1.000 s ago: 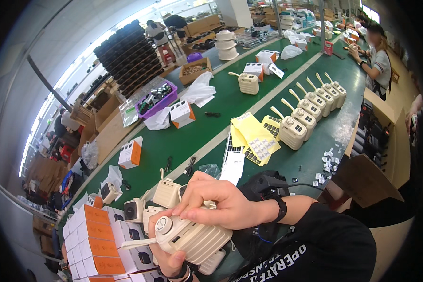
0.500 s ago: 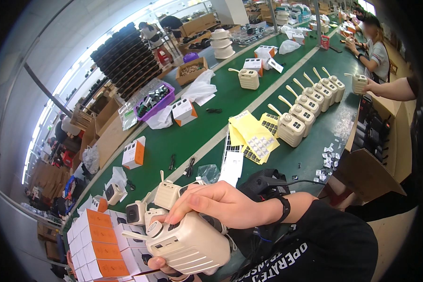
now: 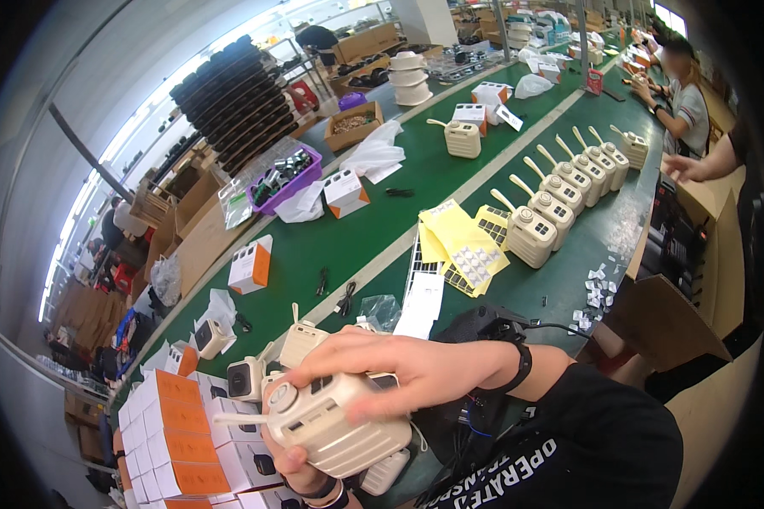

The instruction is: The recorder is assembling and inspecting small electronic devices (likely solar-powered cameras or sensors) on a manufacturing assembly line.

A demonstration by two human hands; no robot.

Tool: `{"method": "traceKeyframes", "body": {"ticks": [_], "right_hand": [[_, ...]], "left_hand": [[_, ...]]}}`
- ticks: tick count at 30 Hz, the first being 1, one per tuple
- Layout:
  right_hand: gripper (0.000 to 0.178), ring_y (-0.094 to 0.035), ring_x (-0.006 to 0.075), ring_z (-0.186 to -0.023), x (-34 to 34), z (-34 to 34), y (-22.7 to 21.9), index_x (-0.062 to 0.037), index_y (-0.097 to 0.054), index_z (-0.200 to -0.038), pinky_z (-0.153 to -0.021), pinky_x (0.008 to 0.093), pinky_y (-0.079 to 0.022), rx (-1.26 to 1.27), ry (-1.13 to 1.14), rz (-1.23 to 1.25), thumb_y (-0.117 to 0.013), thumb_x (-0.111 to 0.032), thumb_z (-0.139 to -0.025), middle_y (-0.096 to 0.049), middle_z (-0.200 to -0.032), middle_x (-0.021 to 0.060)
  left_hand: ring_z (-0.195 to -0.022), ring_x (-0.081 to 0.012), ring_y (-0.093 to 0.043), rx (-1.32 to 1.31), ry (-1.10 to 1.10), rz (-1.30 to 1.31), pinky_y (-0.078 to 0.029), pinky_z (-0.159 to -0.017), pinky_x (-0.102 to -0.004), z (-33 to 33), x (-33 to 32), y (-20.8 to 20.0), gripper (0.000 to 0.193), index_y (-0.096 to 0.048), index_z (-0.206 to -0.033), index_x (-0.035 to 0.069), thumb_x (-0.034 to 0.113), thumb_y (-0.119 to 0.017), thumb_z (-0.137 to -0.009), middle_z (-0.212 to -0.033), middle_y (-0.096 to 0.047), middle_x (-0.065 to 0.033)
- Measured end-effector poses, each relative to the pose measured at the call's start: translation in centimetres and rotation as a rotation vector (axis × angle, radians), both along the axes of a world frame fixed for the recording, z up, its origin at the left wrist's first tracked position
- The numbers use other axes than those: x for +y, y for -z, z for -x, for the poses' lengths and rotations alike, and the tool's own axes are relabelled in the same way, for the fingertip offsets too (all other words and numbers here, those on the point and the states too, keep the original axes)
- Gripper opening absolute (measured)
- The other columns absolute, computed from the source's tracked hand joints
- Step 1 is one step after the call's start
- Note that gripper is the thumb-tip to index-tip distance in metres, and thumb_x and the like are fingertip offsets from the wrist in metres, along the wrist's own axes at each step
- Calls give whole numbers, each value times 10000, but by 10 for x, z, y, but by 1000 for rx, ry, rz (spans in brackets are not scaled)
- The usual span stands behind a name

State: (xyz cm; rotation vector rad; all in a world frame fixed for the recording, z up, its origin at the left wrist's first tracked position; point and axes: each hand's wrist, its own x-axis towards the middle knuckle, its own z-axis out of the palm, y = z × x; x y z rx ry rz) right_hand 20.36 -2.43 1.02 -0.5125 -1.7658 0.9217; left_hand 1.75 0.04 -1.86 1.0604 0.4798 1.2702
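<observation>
In front of me is a cream ribbed device (image 3: 348, 441) shaped like a small jerrycan, with a round knob, dark square windows and a strap loop. My left hand (image 3: 294, 465) holds it from below and the near side, mostly hidden behind it. My right hand (image 3: 424, 366) lies across its top, thumb on the ribbed side and fingers over the far edge, slightly blurred. Just behind stand another cream device (image 3: 301, 342) and one with a dark square front (image 3: 244, 379). Part of a further cream device (image 3: 385, 472) shows below the held one.
White and orange boxes (image 3: 182, 424) are stacked at the lower left. A row of cream devices (image 3: 530, 237) stands at the right, beside yellow sticker sheets (image 3: 463, 246) and white scraps (image 3: 598, 293). A co-worker's hand (image 3: 683, 168) is over an open carton (image 3: 671, 318).
My right thumb has come down onto the device's ribbed side, and the device has tilted slightly. The co-worker has set a cream device at the row's far end and let go.
</observation>
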Motion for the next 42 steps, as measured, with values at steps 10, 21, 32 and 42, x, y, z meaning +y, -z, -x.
{"method": "traceKeyframes", "body": {"ticks": [10,21,32,42], "right_hand": [[634,-398,228,-1115,5,0,8,-14,-299,-1321,-928,333,-351,121,30,204,-597,-244,-810,-433,-1201,142],[504,-604,162,-699,122,-49,45,83,-584,-876,-635,277,-493,-67,591,617,-762,-288,-585,-623,-786,132],[497,-562,316,-861,272,-91,149,-6,-464,-920,-708,402,-493,-706,1501,176,-732,-314,-636,-535,-962,170],[675,-609,362,-786,348,153,118,96,-619,-771,-694,398,-480,-736,549,268,-626,-570,-659,-611,-797,261]], "left_hand": [[-980,-281,-527,204,45,-130,-459,-823,-366,5,14,-6,753,-365,-1192,-40,434,-584,-650,-1103,-470,-200],[-1103,-303,-488,1009,-5,-417,-407,-907,-342,39,20,-23,614,-348,-1275,-24,55,-638,-740,-1214,-469,-178],[-1167,-237,-438,695,1132,-774,-378,-925,-372,92,22,-22,630,-356,-1299,4,89,-619,-733,-1287,-431,-129],[-1157,-248,-440,553,1158,-864,-377,-925,-371,126,57,-14,602,-355,-1290,-7,104,-608,-755,-1274,-435,-139]]}}
